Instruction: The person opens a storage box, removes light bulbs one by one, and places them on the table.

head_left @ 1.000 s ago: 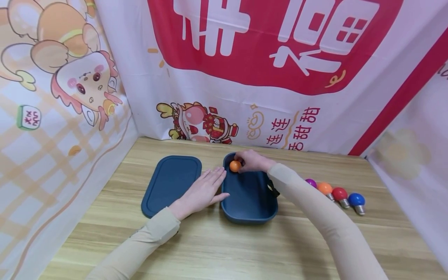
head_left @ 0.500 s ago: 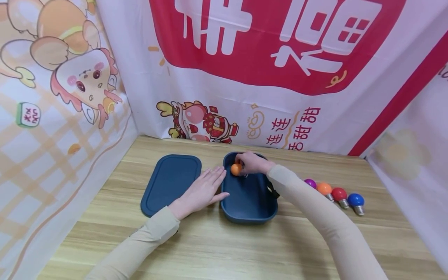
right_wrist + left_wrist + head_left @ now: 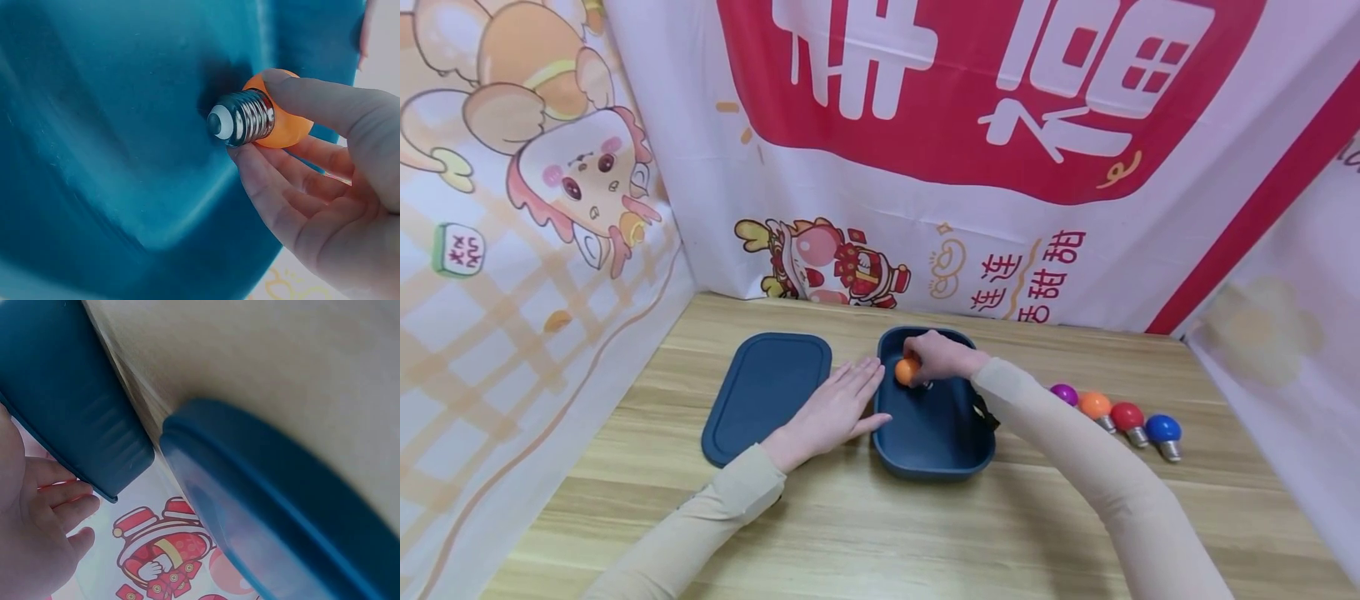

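Observation:
Inside the dark blue box (image 3: 936,433), my right hand (image 3: 942,354) pinches an orange light bulb (image 3: 907,372) between thumb and fingers. In the right wrist view the orange bulb (image 3: 289,128) shows its metal screw base pointing away from the palm, close to the box floor. My left hand (image 3: 835,412) lies with straight fingers against the box's left rim. The left wrist view has those fingers (image 3: 65,494) touching the rim of the box (image 3: 69,394). A matching flat lid (image 3: 767,396) lies on the table left of the box.
Right of the box, partly behind the right forearm, lie a purple bulb (image 3: 1064,393), another orange bulb (image 3: 1095,405), a red bulb (image 3: 1128,415) and a blue bulb (image 3: 1164,428). Printed cloth (image 3: 925,242) hangs round the wooden table (image 3: 880,533).
My right hand has brought the orange bulb slightly toward the front and right within the box. The left hand and the box have stayed in place.

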Motion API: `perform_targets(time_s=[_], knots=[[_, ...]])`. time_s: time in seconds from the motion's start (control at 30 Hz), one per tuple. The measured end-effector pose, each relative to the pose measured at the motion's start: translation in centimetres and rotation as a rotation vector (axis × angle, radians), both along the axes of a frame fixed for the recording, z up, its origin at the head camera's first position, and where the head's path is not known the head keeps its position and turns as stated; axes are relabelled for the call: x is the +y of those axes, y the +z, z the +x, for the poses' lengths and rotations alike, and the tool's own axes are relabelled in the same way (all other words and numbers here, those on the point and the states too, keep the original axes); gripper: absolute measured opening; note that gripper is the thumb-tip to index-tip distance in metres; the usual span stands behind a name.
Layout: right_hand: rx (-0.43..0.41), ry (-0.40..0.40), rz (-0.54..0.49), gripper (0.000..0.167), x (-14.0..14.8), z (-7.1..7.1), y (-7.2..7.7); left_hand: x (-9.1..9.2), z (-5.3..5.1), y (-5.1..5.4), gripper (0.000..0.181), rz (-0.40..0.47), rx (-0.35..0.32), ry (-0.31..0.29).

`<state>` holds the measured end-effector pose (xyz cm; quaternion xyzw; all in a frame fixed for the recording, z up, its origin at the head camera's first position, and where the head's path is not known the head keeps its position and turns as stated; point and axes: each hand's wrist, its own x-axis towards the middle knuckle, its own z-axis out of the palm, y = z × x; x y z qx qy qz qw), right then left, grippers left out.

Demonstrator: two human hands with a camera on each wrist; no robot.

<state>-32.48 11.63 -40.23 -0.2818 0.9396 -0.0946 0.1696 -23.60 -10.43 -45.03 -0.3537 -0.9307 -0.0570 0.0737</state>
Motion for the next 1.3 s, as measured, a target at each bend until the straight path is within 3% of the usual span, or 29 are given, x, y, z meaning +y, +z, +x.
perform_targets(time_s=[0.4,0.7,0.8,1.03,1.3], knots=[[0.059,0.038,-0.094,0.034,1.7,1.5,1.8,-0.1,0.2,0.0,0.079,0.001,-0.023,0.008],[0.198,0.088,-0.184,0.03,4.9,3.0,4.1,0.1,0.3,0.1,0.078,0.02,-0.014,-0.003],[0.222,0.072,-0.209,0.029,6.0,3.5,4.8,0.1,0.3,0.2,0.078,0.028,-0.009,-0.005],[0.179,-0.034,-0.228,0.033,8.9,5.1,5.9,0.0,0.3,0.2,0.076,0.031,0.007,-0.014],[0.212,-0.095,-0.22,0.032,12.8,6.7,5.7,0.0,0.2,0.0,0.076,0.03,0.007,-0.011]])
